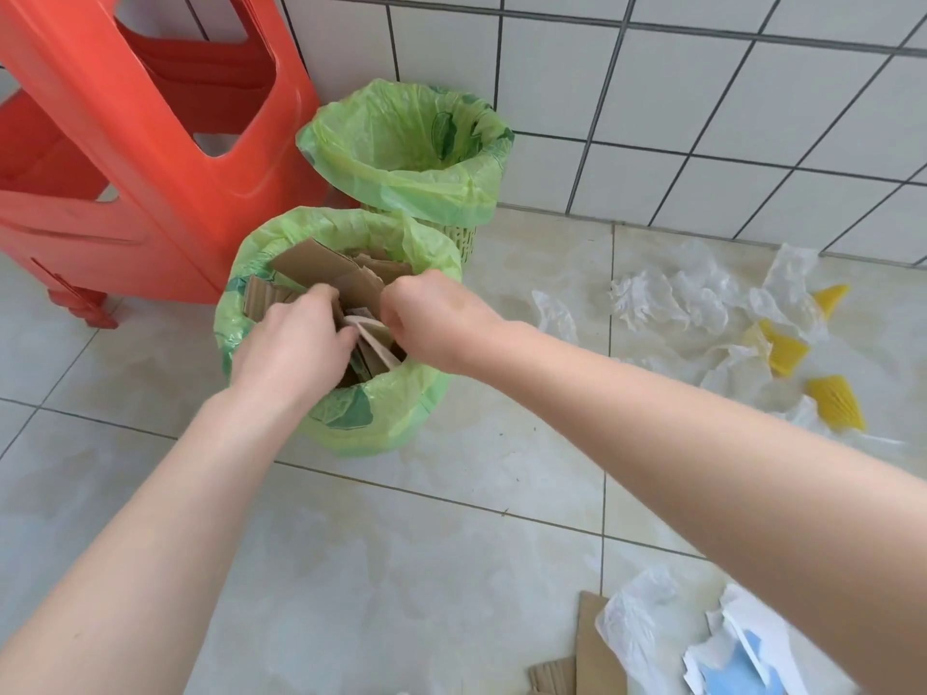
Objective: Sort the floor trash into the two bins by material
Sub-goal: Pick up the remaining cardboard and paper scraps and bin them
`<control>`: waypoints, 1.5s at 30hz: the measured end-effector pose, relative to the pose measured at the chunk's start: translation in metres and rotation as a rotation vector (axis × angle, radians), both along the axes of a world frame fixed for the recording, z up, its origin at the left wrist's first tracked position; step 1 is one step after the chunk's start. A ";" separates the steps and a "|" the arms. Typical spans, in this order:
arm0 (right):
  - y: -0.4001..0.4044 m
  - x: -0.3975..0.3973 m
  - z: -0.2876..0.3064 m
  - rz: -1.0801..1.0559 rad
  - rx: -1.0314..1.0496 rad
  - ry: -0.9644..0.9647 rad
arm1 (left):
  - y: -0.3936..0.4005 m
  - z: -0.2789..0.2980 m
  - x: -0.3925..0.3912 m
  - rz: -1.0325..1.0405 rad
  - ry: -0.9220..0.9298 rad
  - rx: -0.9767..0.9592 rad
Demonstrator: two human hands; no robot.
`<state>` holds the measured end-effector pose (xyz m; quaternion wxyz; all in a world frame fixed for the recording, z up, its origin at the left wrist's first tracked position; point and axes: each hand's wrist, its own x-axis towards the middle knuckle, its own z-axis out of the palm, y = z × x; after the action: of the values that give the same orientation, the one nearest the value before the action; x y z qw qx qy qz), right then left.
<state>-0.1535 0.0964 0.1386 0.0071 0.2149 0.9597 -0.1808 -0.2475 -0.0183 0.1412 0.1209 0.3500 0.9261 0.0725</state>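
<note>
Two bins lined with green bags stand by the tiled wall. The near bin [381,418] is packed with cardboard pieces [321,265]. The far bin [401,193] looks empty inside. Both my hands are over the near bin's mouth. My left hand [293,346] and my right hand [426,316] each grip a pale folded cardboard piece [371,336] between them, fingers curled into the bin. Clear plastic bags [672,298] and yellow corrugated pieces [835,401] lie on the floor to the right.
Stacked red plastic stools [125,158] stand left of the bins. More cardboard [597,649], a white plastic bag [637,624] and blue-and-white torn paper [737,659] lie at the bottom right. Beige floor tiles stretch in front of the bins.
</note>
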 end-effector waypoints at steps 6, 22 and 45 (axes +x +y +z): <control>0.016 0.084 0.004 -0.099 -0.100 0.130 | -0.025 0.028 0.036 -0.036 0.122 0.192; -0.070 0.324 -0.076 -0.294 -0.417 -0.151 | -0.040 -0.079 0.227 -0.471 -0.217 -0.108; -0.124 0.345 -0.179 0.092 0.305 -0.425 | -0.107 -0.167 0.282 -0.641 -0.325 -0.509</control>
<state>0.1914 -0.0276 -0.0406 0.1844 0.2026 0.9616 0.0159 0.0342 -0.1250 -0.0260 0.3635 0.5630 0.7279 -0.1449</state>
